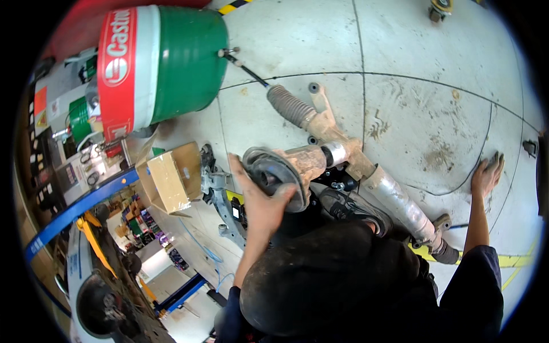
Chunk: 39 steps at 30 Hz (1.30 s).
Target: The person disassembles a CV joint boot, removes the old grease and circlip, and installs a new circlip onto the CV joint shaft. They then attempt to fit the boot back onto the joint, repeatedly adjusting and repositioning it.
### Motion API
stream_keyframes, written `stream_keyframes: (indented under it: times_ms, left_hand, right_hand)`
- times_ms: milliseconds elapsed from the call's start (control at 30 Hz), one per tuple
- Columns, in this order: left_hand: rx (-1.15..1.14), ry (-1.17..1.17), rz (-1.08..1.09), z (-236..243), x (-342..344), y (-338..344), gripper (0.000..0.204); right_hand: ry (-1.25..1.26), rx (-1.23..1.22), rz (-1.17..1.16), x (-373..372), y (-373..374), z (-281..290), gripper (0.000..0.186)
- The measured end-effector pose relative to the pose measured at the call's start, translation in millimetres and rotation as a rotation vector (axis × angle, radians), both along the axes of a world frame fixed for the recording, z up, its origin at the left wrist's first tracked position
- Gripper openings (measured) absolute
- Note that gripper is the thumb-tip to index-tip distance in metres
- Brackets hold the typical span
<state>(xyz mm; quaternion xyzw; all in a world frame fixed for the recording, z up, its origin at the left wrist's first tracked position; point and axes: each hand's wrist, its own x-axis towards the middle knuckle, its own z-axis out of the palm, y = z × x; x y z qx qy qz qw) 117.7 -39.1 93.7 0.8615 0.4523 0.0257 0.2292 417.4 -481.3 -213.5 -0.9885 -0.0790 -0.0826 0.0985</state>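
My left hand grips the round black rimmed end of a dirty metal steering rack housing, fingers round the rim and thumb over its face. The rack lies diagonally, with a ribbed bellows and thin rod at the upper end, and a silver tube running toward the lower right. My right hand rests on the floor to the right, fingers apart with nothing in them. My shoe shows beneath the rack, beside my dark-clothed knee.
A green, red and white drum stands upper left, near the rod's end. An open cardboard box and metal parts lie left of me. Blue lift framing, a vehicle and blue hose fill the lower left. A thin cable crosses the pale floor.
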Motion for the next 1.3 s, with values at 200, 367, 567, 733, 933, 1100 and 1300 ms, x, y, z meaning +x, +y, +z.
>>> stream_keyframes:
  times_ms: [200, 367, 567, 733, 933, 1100, 1300]
  left_hand:
    - [0.135, -0.090, 0.161, -33, 3, -46, 0.132]
    - [0.188, -0.253, 0.104, -40, -17, -40, 0.125]
    - [0.159, -0.269, -0.044, -33, -30, -19, 0.127]
    - [0.157, -0.367, -0.186, -45, -43, 0, 0.121]
    - [0.156, -0.406, -0.322, -55, -47, 20, 0.115]
    - [0.169, -0.489, -0.413, -67, -48, 33, 0.113]
    - [0.151, -0.591, -0.382, -74, -46, 35, 0.113]
  right_hand:
    - [0.031, -0.014, -0.009, 0, -8, -8, 0.059]
    - [0.002, -0.053, -0.029, 4, -8, -9, 0.061]
    - [0.074, -0.024, -0.090, 2, 3, 3, 0.056]
    - [0.102, -0.042, -0.135, 0, 13, 7, 0.055]
    - [0.098, -0.027, -0.205, 10, 14, -6, 0.053]
    - [0.075, -0.067, -0.199, 18, 7, -16, 0.051]
    - [0.088, -0.050, -0.235, 15, 7, -13, 0.050]
